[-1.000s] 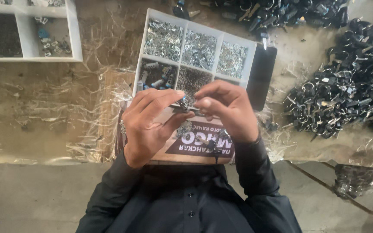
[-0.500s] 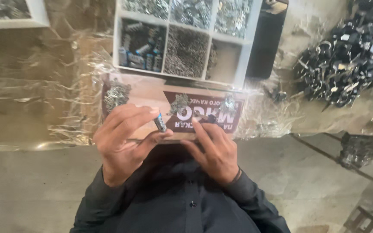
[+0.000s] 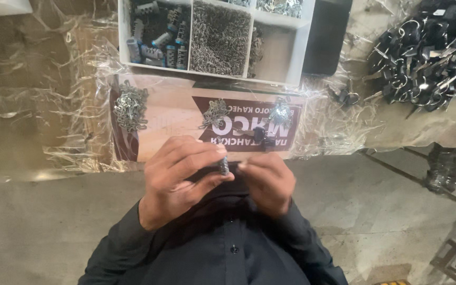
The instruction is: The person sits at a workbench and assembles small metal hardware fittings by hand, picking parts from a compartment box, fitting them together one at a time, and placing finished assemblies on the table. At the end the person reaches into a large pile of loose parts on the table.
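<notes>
My left hand (image 3: pixel 183 177) pinches a small grey metal cylinder (image 3: pixel 223 165) between thumb and fingers, close to my chest. My right hand (image 3: pixel 268 182) meets it from the right, fingertips curled against the same part. Both hands hover over the near edge of a cardboard sheet (image 3: pixel 167 119) with a dark red printed patch. On the sheet lie three small heaps of silvery metal parts (image 3: pixel 130 108), (image 3: pixel 215 113), (image 3: pixel 281 112) and one small dark part (image 3: pixel 263 136). My dark buttoned shirt fills the bottom of the view.
A white compartment box (image 3: pixel 297 53) beyond the cardboard holds grey-blue cylinders (image 3: pixel 157 39) and fine metal bits (image 3: pixel 220 37). A black flat object (image 3: pixel 326 34) lies beside it. A heap of black clips and rings (image 3: pixel 428 47) sits far right. Crinkled clear plastic (image 3: pixel 43 105) covers the table.
My hands have drawn back from over the cardboard toward my chest, still holding the small part. The view has tilted down, so the box sits higher in frame.
</notes>
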The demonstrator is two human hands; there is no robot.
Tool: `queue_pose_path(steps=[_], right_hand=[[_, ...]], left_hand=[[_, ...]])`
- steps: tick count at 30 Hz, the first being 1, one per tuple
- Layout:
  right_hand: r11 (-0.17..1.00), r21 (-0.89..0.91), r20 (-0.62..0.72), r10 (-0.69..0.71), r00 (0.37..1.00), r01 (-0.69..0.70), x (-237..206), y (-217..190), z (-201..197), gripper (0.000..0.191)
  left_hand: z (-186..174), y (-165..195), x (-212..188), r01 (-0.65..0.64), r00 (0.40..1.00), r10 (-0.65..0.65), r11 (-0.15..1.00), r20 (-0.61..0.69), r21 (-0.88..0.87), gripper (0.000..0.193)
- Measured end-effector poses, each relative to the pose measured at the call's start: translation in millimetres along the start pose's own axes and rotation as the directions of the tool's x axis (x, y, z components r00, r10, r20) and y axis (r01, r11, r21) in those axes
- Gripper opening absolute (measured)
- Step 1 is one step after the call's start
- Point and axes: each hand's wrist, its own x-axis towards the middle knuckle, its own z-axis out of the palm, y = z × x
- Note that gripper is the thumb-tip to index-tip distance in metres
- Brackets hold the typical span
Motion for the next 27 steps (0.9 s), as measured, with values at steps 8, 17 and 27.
queue_pose_path(steps=[8, 17, 27], right_hand=[[0.559, 0.7, 0.114, 0.527, 0.842, -0.444, -8.1, -23.8, -14.9, 0.016], [0.902, 0.391, -0.108, 0.243, 0.964, -0.183, 16.0, -26.4, 2.1, 0.024], [0.947, -0.322, -0.209, -0.055, 0.976, -0.016, 38.1, -39.0, 11.9, 0.026]], left_hand=[[3.7, 17.7, -3.0, -0.007, 0.999, 0.008, 1.0, 0.032, -0.03, 0.044], [7.8, 15.2, -6.0, 0.01, 1.0, -0.012, 0.996, -0.022, -0.085, 0.045], [-16.3, 7.9, -7.4, 0.072, 0.99, -0.068, 0.997, -0.123, 0.024, 0.047]])
